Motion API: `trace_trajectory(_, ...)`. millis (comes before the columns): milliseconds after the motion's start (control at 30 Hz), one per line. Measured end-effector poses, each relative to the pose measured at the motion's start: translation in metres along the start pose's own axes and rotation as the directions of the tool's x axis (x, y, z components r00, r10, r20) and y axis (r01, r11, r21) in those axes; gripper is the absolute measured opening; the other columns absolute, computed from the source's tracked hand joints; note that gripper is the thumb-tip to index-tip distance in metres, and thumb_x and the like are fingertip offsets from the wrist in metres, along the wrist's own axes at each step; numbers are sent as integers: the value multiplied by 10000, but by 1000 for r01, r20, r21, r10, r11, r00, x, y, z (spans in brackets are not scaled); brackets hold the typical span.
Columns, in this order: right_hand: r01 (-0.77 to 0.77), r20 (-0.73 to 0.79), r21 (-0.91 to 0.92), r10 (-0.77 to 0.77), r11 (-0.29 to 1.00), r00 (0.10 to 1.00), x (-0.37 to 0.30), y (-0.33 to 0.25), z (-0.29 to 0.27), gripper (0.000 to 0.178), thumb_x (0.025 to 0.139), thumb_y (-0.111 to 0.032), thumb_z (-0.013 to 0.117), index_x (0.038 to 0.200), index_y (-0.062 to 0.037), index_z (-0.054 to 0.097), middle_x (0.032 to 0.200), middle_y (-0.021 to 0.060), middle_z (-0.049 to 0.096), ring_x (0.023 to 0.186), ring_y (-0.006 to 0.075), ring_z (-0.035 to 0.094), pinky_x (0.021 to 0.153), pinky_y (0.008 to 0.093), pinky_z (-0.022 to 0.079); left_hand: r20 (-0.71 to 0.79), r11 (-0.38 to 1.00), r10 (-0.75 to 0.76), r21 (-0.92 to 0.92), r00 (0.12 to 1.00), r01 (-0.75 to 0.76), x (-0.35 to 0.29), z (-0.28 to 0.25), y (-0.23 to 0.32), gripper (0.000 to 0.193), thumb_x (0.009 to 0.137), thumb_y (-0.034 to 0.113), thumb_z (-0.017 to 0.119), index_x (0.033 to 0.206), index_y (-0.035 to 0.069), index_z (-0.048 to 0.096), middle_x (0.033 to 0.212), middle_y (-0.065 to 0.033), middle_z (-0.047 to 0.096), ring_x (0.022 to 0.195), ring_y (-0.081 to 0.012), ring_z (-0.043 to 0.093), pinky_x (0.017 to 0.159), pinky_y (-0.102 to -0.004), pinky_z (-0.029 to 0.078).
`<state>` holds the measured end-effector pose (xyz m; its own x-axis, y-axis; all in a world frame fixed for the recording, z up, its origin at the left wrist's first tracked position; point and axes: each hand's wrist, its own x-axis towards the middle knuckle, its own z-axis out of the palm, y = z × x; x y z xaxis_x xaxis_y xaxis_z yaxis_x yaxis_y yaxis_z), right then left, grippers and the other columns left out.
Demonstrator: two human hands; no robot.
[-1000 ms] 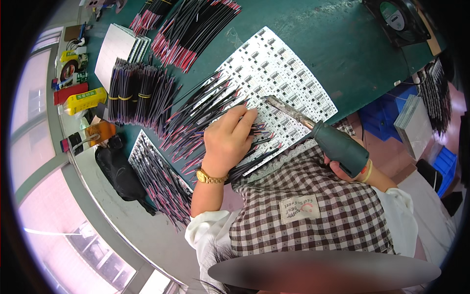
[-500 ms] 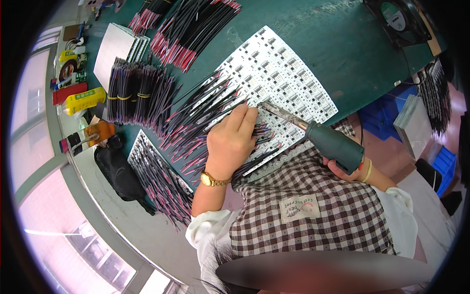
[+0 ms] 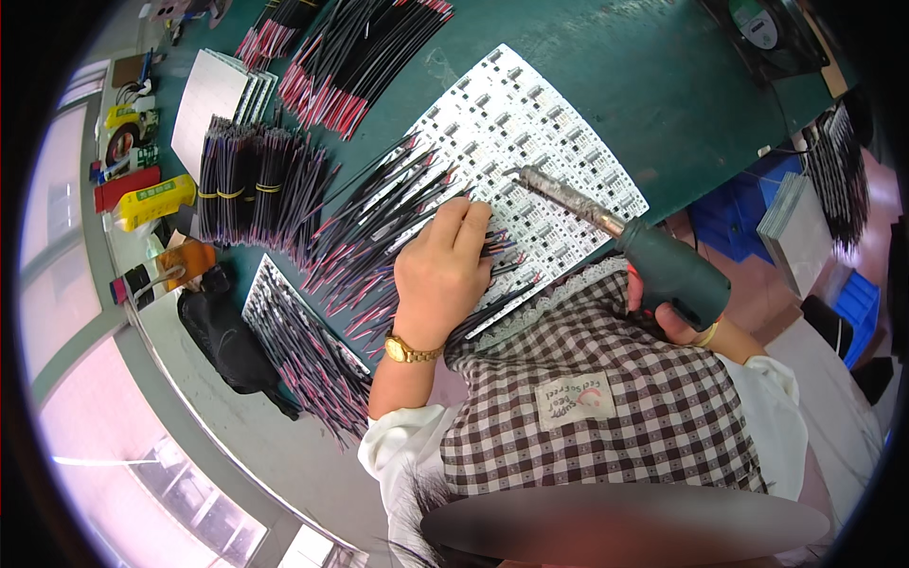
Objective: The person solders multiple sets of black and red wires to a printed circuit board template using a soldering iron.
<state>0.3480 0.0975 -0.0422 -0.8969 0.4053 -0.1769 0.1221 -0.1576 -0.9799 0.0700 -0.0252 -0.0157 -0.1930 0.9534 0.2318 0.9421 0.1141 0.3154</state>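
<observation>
Soldering iron [image 3: 649, 254] has shifted away from the left hand [image 3: 440, 276].

The person is wearing a checked apron [image 3: 606, 459], its dark brown squares alternating with off-white ones. A pale, scalloped lace trim [image 3: 549, 303] is edging the apron's border, and a cream patch [image 3: 574, 402] is showing dark lettering and a red smiling face. Loose white sleeves are covering the upper arms, the left sleeve [image 3: 402, 440] and the right sleeve [image 3: 778, 417] both ending on the forearms. The left hand [image 3: 441, 275] and the right hand [image 3: 674, 324] are showing bare. A round gold-coloured watch [image 3: 396, 349] with a link strap is circling the left wrist; a thin yellow band [image 3: 708, 335] is circling the right.
</observation>
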Motion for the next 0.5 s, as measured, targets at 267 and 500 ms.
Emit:
trace_trajectory(267,164,60,-226,-155,960,986,9,-7,-8,500,879,-405,573,1151,15,544,791,77,589,678,161,553,646,286,461,25,998,44,-45,999,-43,3,-4,-9,466,563,-88,582,986,97,646,938,-50,630,715,-239,628,607,-322,510)
trace_trajectory(500,181,156,-237,-147,954,977,14,-17,-11,238,747,-119,638,959,-11,642,990,145,640,855,331,618,768,370,513,6,994,112,-16,994,-112,5,-4,-9,298,672,8,595,960,71,638,932,-53,620,662,-195,605,534,-305,476)
